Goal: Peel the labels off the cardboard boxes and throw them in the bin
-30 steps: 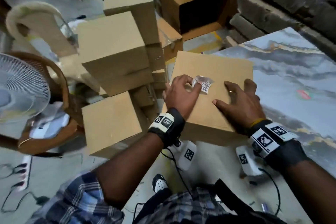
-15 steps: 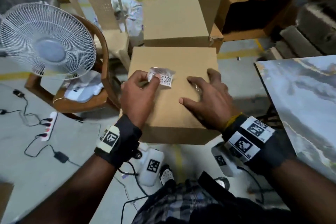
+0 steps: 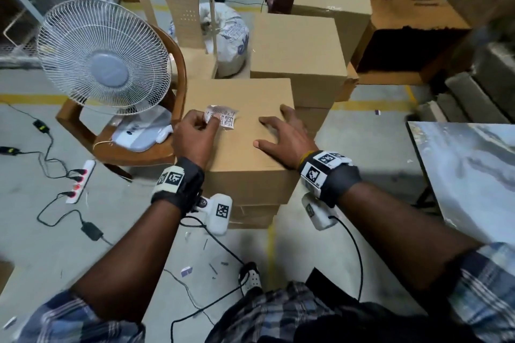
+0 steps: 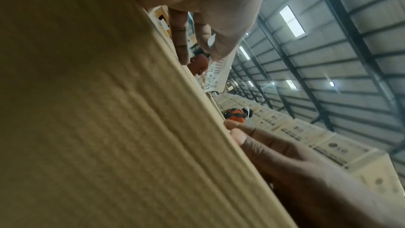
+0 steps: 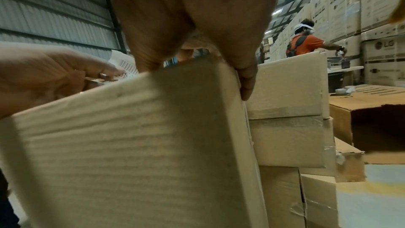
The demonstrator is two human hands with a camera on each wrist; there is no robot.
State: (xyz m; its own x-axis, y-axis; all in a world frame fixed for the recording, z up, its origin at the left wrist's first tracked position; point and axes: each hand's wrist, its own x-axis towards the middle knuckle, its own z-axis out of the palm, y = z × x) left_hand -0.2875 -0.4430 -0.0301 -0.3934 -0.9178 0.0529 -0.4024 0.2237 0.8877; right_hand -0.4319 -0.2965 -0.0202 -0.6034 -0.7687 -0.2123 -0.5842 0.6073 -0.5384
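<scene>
A plain cardboard box [image 3: 245, 153] sits on top of a low stack in front of me. My left hand [image 3: 212, 120] pinches a crumpled white barcode label [image 3: 224, 117] just above the box's top, near its left edge. The left wrist view shows the label [image 4: 215, 74] hanging free from my fingertips [image 4: 219, 53], off the cardboard [image 4: 87, 110]. My right hand [image 3: 276, 131] lies flat on the box top with fingers spread, one reaching the right edge. From the right wrist, my palm [image 5: 186, 23] presses the box [image 5: 131, 145].
A white fan [image 3: 103, 56] stands on a wooden chair [image 3: 179, 75] to the left, with a beige plastic chair [image 3: 178, 0] behind it. More boxes [image 3: 295, 47] and a torn carton [image 3: 412, 36] lie beyond. A marble table [image 3: 468, 175] is right. Floor cables and a power strip [image 3: 80, 181] are left.
The box, with both hands on it, has come left, off the marble table's edge and onto the stack. My left hand has kept the label pinched throughout.
</scene>
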